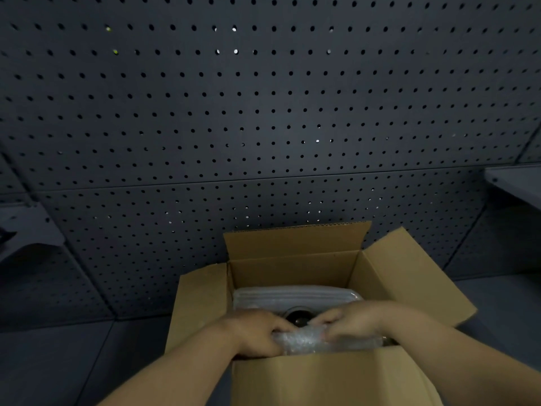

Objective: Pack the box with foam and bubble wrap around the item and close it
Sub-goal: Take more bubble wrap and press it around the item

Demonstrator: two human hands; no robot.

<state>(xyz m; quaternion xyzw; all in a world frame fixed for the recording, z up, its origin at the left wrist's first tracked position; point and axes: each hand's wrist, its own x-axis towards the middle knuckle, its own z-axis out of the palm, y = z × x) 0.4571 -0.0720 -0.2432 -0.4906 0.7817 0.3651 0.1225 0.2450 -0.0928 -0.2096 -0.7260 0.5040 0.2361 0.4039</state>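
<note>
A cardboard box (295,276) is sitting open on the dark bench (58,361), all four flaps standing or splaying outward. Both hands are reaching inside: the left hand (257,332) and the right hand (351,320) are each pinching a wad of bubble wrap (304,341) at the near wall, fingers curled into it. Behind them, white foam (292,295) is lying against the far wall, and a dark round item (298,316) (mostly hidden) is showing between the hands. A grey pegboard (263,112) is filling the background.

I see the box (292,268) on the table (58,361), before the pegboard (263,112). In it, foam (292,295) lies at the back, bubble wrap (304,341) at the front, the item (298,316) between them.
</note>
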